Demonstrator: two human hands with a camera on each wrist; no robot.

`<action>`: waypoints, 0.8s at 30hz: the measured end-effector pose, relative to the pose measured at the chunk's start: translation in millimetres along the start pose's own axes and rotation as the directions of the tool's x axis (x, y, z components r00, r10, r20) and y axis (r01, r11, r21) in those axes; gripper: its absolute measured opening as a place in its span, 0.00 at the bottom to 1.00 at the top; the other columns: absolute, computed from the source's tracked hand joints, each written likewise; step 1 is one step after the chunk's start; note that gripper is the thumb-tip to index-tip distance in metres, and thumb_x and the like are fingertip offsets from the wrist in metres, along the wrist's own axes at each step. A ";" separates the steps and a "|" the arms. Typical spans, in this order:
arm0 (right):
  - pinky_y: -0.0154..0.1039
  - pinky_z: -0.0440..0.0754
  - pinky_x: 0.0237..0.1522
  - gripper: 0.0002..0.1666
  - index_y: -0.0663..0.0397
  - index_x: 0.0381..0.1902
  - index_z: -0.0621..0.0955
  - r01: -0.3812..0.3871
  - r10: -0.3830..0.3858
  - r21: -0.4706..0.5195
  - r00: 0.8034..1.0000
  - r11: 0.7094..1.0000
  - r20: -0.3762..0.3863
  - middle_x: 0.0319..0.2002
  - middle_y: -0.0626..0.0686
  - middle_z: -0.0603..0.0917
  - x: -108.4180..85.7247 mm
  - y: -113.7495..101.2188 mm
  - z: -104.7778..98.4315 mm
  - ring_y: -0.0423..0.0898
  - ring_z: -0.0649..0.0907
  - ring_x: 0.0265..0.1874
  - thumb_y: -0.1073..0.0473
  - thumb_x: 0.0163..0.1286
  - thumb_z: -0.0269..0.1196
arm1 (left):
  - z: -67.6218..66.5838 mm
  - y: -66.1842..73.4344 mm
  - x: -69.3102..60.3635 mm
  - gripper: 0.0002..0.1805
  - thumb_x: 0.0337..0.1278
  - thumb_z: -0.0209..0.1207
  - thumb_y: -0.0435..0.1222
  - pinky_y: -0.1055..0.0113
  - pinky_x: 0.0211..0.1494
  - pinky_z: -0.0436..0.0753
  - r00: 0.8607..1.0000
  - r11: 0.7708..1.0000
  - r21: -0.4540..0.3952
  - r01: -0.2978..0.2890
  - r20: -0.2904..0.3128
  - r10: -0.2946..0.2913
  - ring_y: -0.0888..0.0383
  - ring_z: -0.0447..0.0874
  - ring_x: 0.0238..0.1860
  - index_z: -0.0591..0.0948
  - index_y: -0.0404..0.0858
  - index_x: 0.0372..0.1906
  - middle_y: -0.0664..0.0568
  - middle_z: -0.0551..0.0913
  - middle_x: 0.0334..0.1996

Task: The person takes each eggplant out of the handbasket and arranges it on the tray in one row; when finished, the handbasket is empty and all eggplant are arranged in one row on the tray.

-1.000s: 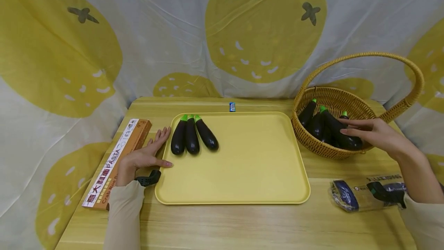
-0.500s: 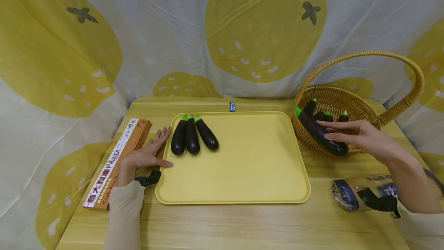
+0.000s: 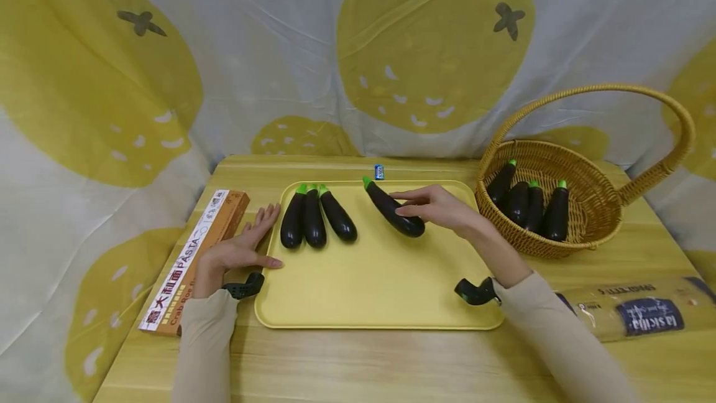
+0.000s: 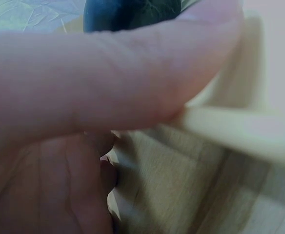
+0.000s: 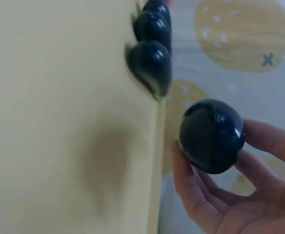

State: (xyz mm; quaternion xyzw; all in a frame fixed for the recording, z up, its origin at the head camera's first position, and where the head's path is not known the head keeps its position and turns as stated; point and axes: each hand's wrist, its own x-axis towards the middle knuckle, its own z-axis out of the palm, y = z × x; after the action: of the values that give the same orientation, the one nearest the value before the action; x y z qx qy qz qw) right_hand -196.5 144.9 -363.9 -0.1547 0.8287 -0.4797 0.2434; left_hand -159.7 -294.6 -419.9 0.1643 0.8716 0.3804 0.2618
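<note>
Yellow tray, held eggplant above it

Tray: left of wicker basket, which has four eggplants visible inside. Left hand: fingers extended and spread, thumb over tray's left rim, gripping nothing. Right hand: partly closed, fingers and thumb pinching the held eggplant, green stem toward far rim. Three more eggplants side by side at tray's left. Small blue packet beyond far rim.
</note>
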 end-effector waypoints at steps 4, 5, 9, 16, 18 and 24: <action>0.41 0.72 0.44 0.29 0.45 0.71 0.78 -0.046 0.046 0.054 0.999 0.997 0.015 0.26 0.42 0.77 30.8 -5.1 24.0 0.41 0.73 0.27 0.52 0.75 0.65 | 0.4 0.5 2.4 0.69 0.58 0.73 0.44 0.27 0.76 0.21 1.000 1.000 0.004 0.007 0.000 -0.007 0.35 0.11 0.80 0.30 0.43 0.84 0.38 0.18 0.81; 0.41 0.70 0.41 0.28 0.47 0.71 0.78 -0.054 0.053 0.062 0.998 0.997 0.019 0.21 0.40 0.70 36.0 -6.4 28.5 0.40 0.68 0.23 0.53 0.75 0.65 | 0.5 0.7 3.0 0.69 0.58 0.73 0.43 0.27 0.76 0.21 1.000 1.000 0.007 0.006 0.000 -0.006 0.35 0.11 0.80 0.30 0.43 0.84 0.38 0.18 0.81; 0.37 0.62 0.32 0.28 0.52 0.71 0.78 -0.075 0.074 0.078 0.997 0.994 0.028 0.14 0.39 0.54 51.1 -7.1 42.9 0.39 0.56 0.16 0.55 0.76 0.63 | 0.8 1.0 4.3 0.69 0.57 0.74 0.42 0.28 0.76 0.21 1.000 1.000 0.006 0.002 -0.002 -0.002 0.34 0.11 0.80 0.30 0.42 0.84 0.38 0.18 0.81; 0.34 0.62 0.28 0.28 0.51 0.73 0.77 -0.080 0.081 0.074 0.997 0.994 -0.007 0.24 0.43 0.70 59.7 -4.6 62.0 0.37 0.59 0.17 0.55 0.77 0.63 | 1.6 3.7 3.2 0.70 0.56 0.74 0.41 0.28 0.77 0.22 1.000 1.000 -0.020 -0.002 0.000 0.002 0.34 0.12 0.80 0.30 0.43 0.84 0.38 0.19 0.82; 0.33 0.62 0.27 0.28 0.51 0.73 0.76 -0.084 0.086 0.063 0.996 0.994 -0.025 0.27 0.44 0.72 60.1 -4.6 66.3 0.37 0.60 0.17 0.55 0.77 0.62 | 1.4 3.1 2.9 0.70 0.56 0.74 0.41 0.28 0.77 0.22 1.000 1.000 -0.018 -0.003 -0.001 0.003 0.34 0.12 0.80 0.30 0.43 0.84 0.38 0.19 0.82; 0.32 0.62 0.24 0.29 0.51 0.74 0.76 -0.091 0.093 0.034 0.994 0.995 -0.062 0.18 0.43 0.69 60.8 -5.5 76.2 0.38 0.65 0.18 0.54 0.78 0.61 | 0.8 -0.6 1.5 0.70 0.57 0.74 0.43 0.28 0.76 0.21 1.000 1.000 0.001 0.009 -0.008 -0.009 0.35 0.11 0.80 0.30 0.42 0.84 0.38 0.18 0.82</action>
State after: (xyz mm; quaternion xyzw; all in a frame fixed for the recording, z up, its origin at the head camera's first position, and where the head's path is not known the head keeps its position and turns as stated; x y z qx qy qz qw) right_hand -205.0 57.5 -406.7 -0.0974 0.8346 -0.4856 0.2412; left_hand -160.5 -293.8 -421.3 0.1591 0.8735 0.3796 0.2600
